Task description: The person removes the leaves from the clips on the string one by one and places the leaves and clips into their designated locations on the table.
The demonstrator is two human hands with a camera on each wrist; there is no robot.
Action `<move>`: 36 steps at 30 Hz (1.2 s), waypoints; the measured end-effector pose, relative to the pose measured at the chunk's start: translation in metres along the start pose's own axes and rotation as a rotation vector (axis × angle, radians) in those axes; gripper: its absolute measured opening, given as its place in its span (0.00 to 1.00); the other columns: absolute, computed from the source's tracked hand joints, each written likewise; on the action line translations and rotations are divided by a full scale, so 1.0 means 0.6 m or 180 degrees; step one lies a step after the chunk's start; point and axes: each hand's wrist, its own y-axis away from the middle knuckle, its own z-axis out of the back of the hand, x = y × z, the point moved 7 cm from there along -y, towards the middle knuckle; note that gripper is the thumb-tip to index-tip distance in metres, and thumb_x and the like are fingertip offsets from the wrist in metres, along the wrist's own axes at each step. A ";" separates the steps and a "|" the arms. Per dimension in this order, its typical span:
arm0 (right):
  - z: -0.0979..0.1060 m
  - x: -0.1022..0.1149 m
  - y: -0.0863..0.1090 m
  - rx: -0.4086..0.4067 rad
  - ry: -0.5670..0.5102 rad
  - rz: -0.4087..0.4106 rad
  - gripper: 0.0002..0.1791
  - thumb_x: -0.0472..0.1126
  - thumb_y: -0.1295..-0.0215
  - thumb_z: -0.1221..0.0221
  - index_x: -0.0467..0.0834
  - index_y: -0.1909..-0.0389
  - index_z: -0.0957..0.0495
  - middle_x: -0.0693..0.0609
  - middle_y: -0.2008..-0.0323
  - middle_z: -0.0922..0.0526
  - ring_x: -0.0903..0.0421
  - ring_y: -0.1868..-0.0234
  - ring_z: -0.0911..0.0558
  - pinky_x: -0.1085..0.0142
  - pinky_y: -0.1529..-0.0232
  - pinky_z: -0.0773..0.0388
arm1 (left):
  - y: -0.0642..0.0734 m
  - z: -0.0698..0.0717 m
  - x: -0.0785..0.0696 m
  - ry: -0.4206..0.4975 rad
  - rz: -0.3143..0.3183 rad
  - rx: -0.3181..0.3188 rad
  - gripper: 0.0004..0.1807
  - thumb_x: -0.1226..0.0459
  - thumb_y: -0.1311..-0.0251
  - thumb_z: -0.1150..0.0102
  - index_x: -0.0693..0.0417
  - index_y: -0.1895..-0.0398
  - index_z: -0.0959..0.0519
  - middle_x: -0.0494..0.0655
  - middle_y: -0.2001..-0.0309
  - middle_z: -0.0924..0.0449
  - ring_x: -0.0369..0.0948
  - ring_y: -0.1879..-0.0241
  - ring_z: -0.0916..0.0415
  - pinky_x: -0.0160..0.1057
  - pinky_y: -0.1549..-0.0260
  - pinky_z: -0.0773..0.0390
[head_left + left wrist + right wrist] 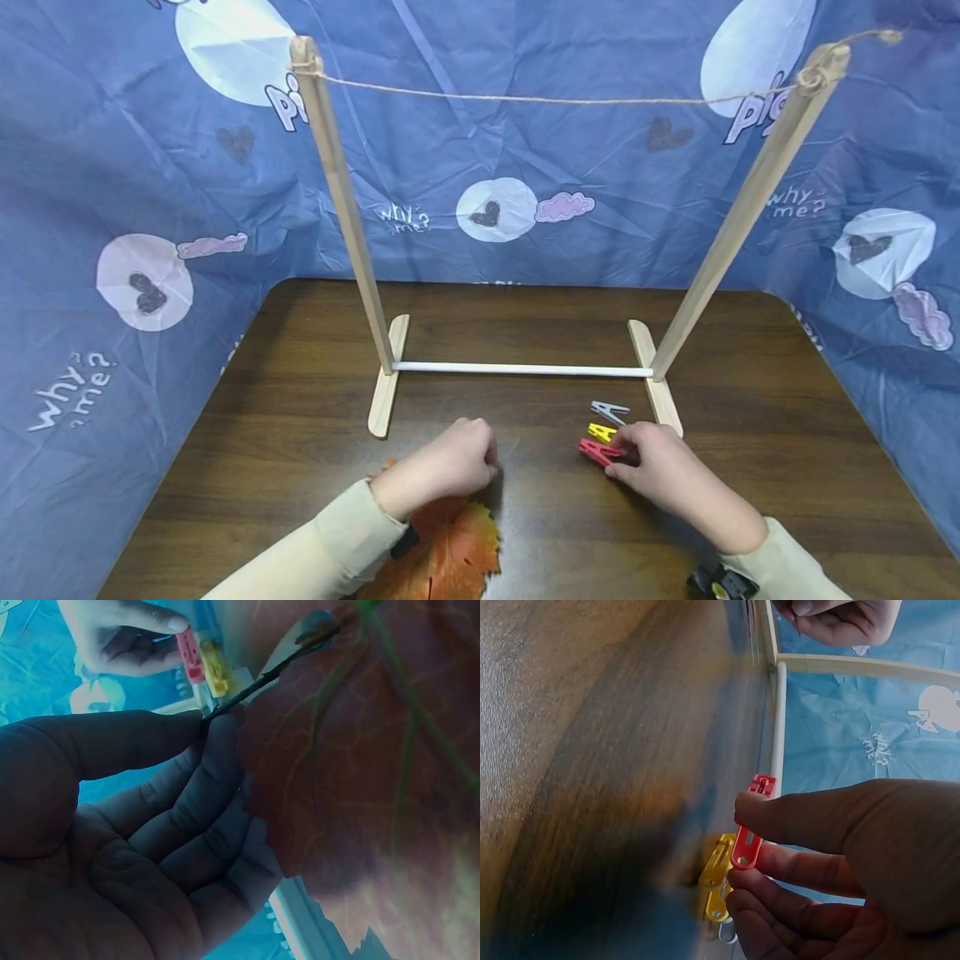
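My left hand (459,458) pinches the dark stem (259,684) of an orange-red artificial maple leaf (459,557) between thumb and index finger. In the head view the leaf lies below that hand and wrist, partly covered by the forearm. Over on the right, my right hand (663,465) holds a red clothespin (748,844) by thumb and fingers. Just behind it on the table are a yellow clothespin (601,432) and a grey one (610,411), the three set close together. In the right wrist view the grey clothespin is mostly hidden.
A wooden frame stands behind my hands, with a left post (345,208), a right post (750,212) and a white bottom rod (517,368). Twine (517,98) is strung between the post tops. A blue printed cloth (600,242) surrounds the brown table (300,358).
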 end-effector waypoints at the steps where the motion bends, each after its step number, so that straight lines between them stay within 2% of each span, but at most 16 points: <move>1: -0.001 0.001 0.000 -0.0017 0.0021 0.0017 0.13 0.38 0.51 0.22 0.41 0.68 0.16 0.55 0.72 0.18 0.59 0.71 0.21 0.57 0.67 0.24 | -0.001 -0.003 0.000 -0.0023 0.0030 0.0002 0.11 0.74 0.53 0.32 0.52 0.85 0.21 0.39 0.82 0.26 0.37 0.81 0.30 0.36 0.79 0.27; 9: -0.002 0.000 0.001 -0.0121 0.0076 0.0038 0.13 0.37 0.52 0.22 0.40 0.68 0.16 0.54 0.71 0.18 0.57 0.70 0.20 0.55 0.65 0.22 | -0.005 -0.013 0.002 -0.0229 0.0098 -0.0052 0.14 0.74 0.56 0.34 0.51 0.89 0.25 0.38 0.85 0.30 0.37 0.83 0.33 0.36 0.82 0.30; 17: -0.010 -0.008 0.002 -0.0067 0.0057 -0.0032 0.14 0.38 0.52 0.21 0.39 0.69 0.16 0.54 0.72 0.19 0.58 0.71 0.21 0.56 0.66 0.23 | -0.007 -0.021 0.012 -0.0345 0.0056 -0.0107 0.21 0.76 0.59 0.39 0.47 0.94 0.36 0.35 0.89 0.42 0.37 0.84 0.42 0.34 0.85 0.40; 26: -0.019 -0.012 0.005 -0.0013 0.0032 -0.0065 0.13 0.38 0.52 0.21 0.40 0.70 0.16 0.54 0.73 0.20 0.59 0.72 0.23 0.57 0.67 0.23 | -0.007 -0.029 0.022 -0.0407 0.0154 -0.0148 0.23 0.76 0.59 0.41 0.45 0.94 0.40 0.35 0.89 0.45 0.37 0.84 0.45 0.35 0.86 0.43; 29: -0.020 -0.013 0.005 -0.0017 0.0047 -0.0075 0.13 0.38 0.52 0.21 0.40 0.70 0.16 0.54 0.73 0.20 0.59 0.71 0.23 0.57 0.67 0.23 | -0.006 -0.029 0.023 -0.0477 0.0175 -0.0193 0.22 0.76 0.58 0.41 0.46 0.94 0.39 0.37 0.88 0.43 0.38 0.83 0.44 0.36 0.85 0.39; 33: -0.020 -0.013 0.007 -0.0026 0.0068 -0.0095 0.14 0.38 0.54 0.20 0.40 0.70 0.15 0.54 0.73 0.21 0.58 0.71 0.24 0.57 0.67 0.23 | -0.004 -0.025 0.022 -0.0563 0.0200 -0.0257 0.18 0.74 0.57 0.39 0.50 0.93 0.34 0.42 0.86 0.34 0.40 0.82 0.39 0.41 0.83 0.32; 36: -0.021 -0.013 0.009 -0.0010 0.0054 -0.0097 0.15 0.37 0.56 0.20 0.40 0.70 0.15 0.54 0.74 0.22 0.58 0.71 0.24 0.57 0.67 0.24 | -0.002 -0.022 0.021 -0.0559 0.0194 -0.0295 0.17 0.73 0.56 0.38 0.51 0.93 0.31 0.42 0.86 0.31 0.39 0.82 0.38 0.42 0.83 0.30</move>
